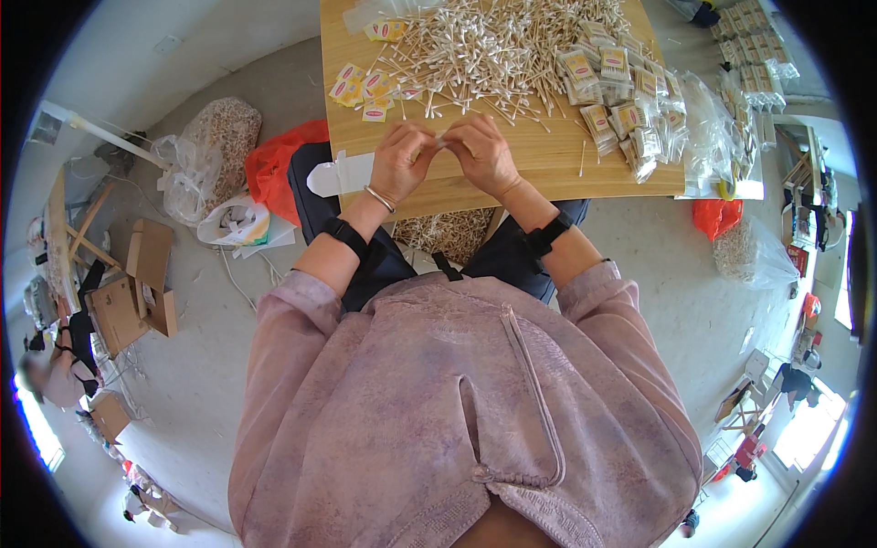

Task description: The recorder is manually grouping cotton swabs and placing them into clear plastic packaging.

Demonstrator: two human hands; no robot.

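My left hand (400, 164) and my right hand (482, 157) meet above the front of the wooden table (548, 173). Both are closed, with thumbs and fingertips pinched close together. Something small and pale shows between the fingertips, too little of it to name. Just beyond lies a big loose heap of cotton swabs (493, 50). Yellow and white printed cards (348, 88) are scattered to the left of the heap. On the right, small clear packs of swabs (630, 114) are piled up. A single swab (583, 157) lies apart near the right hand.
A white flat piece (331, 177) overhangs the table's left front edge. Clear plastic bags (708, 128) lie at the right edge. More swabs (445, 233) sit below the table between my legs. Red bags (279, 169) and cardboard boxes (137, 292) stand on the floor at left.
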